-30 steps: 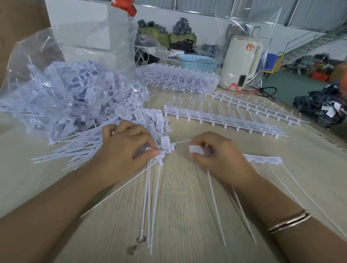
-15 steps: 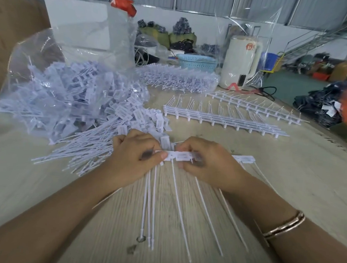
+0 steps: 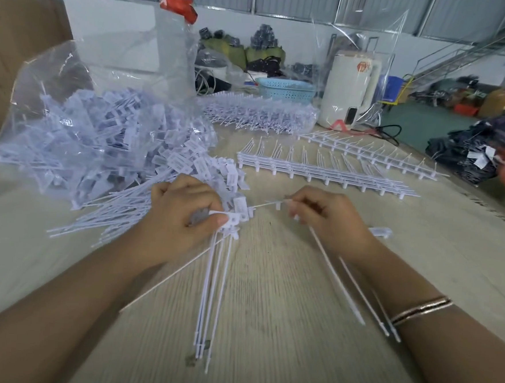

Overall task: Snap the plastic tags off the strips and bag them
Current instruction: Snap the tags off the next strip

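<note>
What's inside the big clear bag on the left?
The clear bag holds a heap of loose white tags, spilling from its open mouth toward the left hand. What lies at the bottom of the heap is covered, and glare on the plastic blurs the back.

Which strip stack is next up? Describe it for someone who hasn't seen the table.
Start at the white appliance at the table's far edge. Two rows of white strips lie before it; take the nearer stack of strips, just beyond the hands. It is stacked thicker than the far row.
</note>
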Available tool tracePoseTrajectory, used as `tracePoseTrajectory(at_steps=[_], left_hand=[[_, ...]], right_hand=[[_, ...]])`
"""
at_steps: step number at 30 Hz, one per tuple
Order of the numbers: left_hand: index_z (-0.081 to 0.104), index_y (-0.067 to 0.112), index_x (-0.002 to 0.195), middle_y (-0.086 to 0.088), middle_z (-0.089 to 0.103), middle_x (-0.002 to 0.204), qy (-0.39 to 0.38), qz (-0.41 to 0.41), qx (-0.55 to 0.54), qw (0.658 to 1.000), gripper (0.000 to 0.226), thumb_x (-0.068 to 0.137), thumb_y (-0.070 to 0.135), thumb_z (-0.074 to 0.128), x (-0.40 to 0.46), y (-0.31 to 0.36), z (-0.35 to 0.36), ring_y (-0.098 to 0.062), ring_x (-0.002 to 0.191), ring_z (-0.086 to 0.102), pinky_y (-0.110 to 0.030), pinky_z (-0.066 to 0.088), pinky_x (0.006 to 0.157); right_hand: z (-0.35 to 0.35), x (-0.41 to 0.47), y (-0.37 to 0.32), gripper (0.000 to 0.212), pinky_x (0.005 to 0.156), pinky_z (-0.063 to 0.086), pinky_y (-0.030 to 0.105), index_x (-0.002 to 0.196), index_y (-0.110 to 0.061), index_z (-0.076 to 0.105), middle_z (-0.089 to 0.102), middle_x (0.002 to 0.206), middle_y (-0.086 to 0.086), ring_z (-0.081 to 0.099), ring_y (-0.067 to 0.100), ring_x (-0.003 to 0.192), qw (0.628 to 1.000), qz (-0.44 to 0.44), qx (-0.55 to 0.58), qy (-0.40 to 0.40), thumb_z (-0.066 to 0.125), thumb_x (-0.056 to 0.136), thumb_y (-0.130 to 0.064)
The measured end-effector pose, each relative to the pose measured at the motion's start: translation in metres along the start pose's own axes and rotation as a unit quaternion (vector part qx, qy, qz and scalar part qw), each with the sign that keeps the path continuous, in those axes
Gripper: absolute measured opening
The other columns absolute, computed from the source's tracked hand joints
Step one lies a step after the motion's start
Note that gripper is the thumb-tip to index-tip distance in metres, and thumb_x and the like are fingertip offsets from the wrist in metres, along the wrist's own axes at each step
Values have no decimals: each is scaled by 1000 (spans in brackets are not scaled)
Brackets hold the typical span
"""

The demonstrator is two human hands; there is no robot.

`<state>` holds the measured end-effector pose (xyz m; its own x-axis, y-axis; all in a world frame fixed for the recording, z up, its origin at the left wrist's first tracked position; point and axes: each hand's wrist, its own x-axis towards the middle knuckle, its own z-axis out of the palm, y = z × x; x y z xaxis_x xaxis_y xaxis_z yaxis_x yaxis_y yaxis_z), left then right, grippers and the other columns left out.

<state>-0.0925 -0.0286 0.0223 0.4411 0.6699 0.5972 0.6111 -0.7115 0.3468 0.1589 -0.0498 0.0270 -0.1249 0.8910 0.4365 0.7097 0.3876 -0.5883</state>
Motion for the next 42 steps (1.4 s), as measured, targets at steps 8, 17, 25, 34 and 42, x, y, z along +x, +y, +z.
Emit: tracePoseTrajectory(at_steps=[8,17,25,34,42], left_hand=[[69,35,102,19,56,104,7,-17,124,992,51,89,53,23,3,6,12,-5,103,36,-27,9,79],[54,36,68,26,54,82,-28,-55,-15,998,21,77,52,44,3,12,20,-2,95,37,-28,13,75],[57,39,70,25,57,82,-14,-7,14,1000,34,72,65,37,2,8,14,-3,97,40,-33,17,79],[63,28,72,30,53,80,-2,56,31,998,34,79,55,43,1,-2,4,4,97,36,-27,11,73],[70,34,104,15,59,109,-7,30,156,987,41,90,45,33,3,-1,9,-14,105,44,-26,8,76]], right_hand=[[24,-6,-29,26,67,43,19,101,-18,63,61,86,-9,55,6,76,995,-82,-56,-20,73,77,-24],[20,-8,-31,25,76,49,39,103,-12,62,66,95,-1,61,15,85,991,-101,8,-88,71,80,-16],[22,-7,-23,23,70,49,35,101,-21,70,70,87,-1,62,18,75,991,-80,-90,-61,66,84,-35],[10,-1,-8,15,64,47,33,86,-18,68,65,73,-7,57,10,63,996,-48,-39,-64,57,92,-26],[16,-7,-20,25,65,44,27,99,-21,63,63,84,-11,59,9,74,994,-78,-61,-38,73,77,-29]])
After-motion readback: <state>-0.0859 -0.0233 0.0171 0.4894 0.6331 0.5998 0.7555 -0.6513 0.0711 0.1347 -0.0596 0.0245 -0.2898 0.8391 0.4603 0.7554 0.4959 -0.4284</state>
